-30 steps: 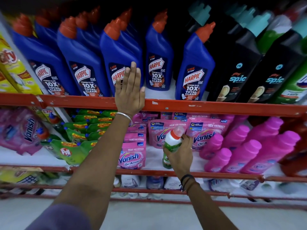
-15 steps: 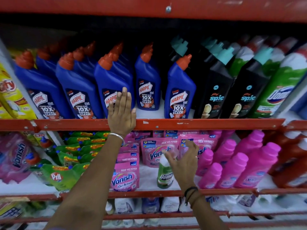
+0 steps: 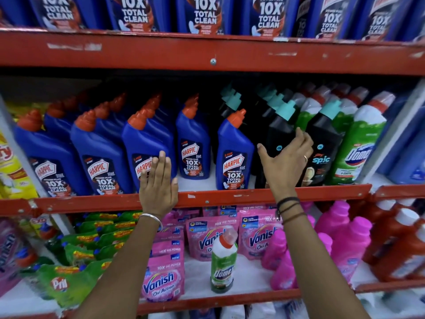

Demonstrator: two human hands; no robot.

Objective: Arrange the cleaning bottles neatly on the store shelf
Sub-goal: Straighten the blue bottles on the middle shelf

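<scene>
Blue Harpic bottles with orange caps fill the left and middle of the middle shelf. Black Spic bottles with teal caps and green Domex bottles stand to their right. My left hand lies flat and open against a Harpic bottle at the shelf's red front edge. My right hand is open, fingers spread over the front of a black Spic bottle, not closed on it. A single green Domex bottle stands upright on the lower shelf among pink packs.
Pink Vanish pouches and pink bottles fill the lower shelf, with green Pril pouches at left and red bottles at right. More Harpic bottles line the top shelf. Yellow packs sit far left.
My right hand let go of the green Domex bottle, left it standing on the lower shelf, and rose to the black Spic bottle. The view tilted upward. My left hand stayed put.
</scene>
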